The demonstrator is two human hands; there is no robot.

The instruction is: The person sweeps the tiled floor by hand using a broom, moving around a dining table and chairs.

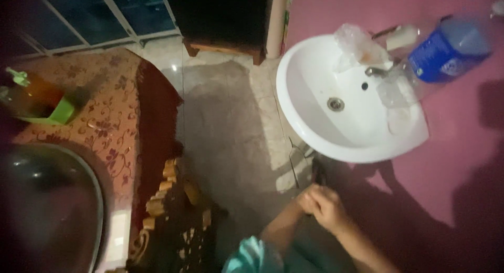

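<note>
Both hands, left hand (307, 202) and right hand (329, 207), clasped together, holding nothing I can see — nearest thing's the sink (310, 131), prob. hard, slick, heavy; grip its rim.

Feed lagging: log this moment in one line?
hands: clasped together, empty | below sink | bottle on sink rim | floor beneath

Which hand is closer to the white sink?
Hard to tell. The left hand and right hand are clasped together just below the sink, touching neither it nor the tap.
</note>
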